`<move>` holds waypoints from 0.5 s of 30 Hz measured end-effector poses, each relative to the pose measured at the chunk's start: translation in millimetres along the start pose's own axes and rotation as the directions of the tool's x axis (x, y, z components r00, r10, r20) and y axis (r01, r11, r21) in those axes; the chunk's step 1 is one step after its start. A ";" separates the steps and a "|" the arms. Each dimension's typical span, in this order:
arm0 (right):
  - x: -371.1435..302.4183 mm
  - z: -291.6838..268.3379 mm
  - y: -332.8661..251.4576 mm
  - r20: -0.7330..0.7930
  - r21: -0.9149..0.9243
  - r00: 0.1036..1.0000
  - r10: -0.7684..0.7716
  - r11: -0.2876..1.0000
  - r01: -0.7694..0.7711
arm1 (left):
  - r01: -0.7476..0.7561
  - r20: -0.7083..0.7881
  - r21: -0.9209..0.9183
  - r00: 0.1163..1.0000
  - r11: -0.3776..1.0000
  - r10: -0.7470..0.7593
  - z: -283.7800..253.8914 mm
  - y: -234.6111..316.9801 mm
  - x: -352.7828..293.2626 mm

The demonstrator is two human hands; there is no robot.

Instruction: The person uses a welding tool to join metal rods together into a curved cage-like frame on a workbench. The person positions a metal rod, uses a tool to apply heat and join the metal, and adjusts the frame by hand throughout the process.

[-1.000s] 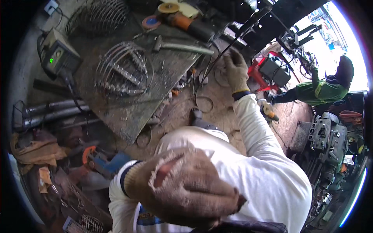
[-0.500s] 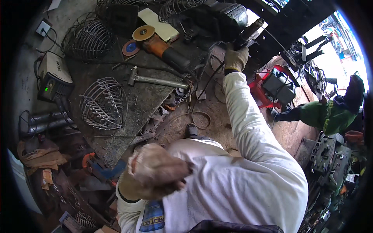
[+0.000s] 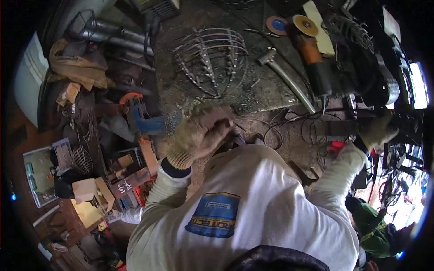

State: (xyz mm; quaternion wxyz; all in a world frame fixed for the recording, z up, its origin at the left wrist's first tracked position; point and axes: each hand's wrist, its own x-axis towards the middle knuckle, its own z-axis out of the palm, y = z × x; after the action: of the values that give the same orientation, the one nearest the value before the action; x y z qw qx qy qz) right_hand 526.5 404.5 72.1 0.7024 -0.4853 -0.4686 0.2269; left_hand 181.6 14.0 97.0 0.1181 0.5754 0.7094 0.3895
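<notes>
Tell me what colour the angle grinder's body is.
Orange, with a black rear; the angle grinder shows best in the head view.

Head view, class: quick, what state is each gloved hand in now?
Left hand: curled, empty as far as shown.
Right hand: cannot be told.

Dark metal bar (image 3: 337,128): long, flat, lying level across tangled cables at the counter's right edge, one end gripped by the gloved right hand (image 3: 377,131). Surface dull, unpainted.
</notes>
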 end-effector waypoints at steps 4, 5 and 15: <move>10.3 2.1 -29.2 0.179 0.156 0.949 -0.259 0.960 0.232 | 0.046 -0.378 0.376 0.920 0.925 0.108 -18.6 -36.6 18.6; 0.4 11.5 -47.9 0.248 0.156 0.961 -0.125 0.984 0.088 | 0.091 -0.423 0.506 0.893 0.858 0.155 -27.4 -51.3 21.9; -8.5 81.2 -132.1 0.808 -0.081 0.493 -0.323 0.768 0.636 | 0.212 -0.503 0.629 0.845 0.748 0.184 -26.1 -110.9 78.7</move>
State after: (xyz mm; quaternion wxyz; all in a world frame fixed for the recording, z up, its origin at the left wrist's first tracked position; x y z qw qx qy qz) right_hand 433.3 379.8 193.8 0.3707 -0.3138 -0.8678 0.1054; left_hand 60.8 70.8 60.1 -0.2934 0.4412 0.8088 0.2552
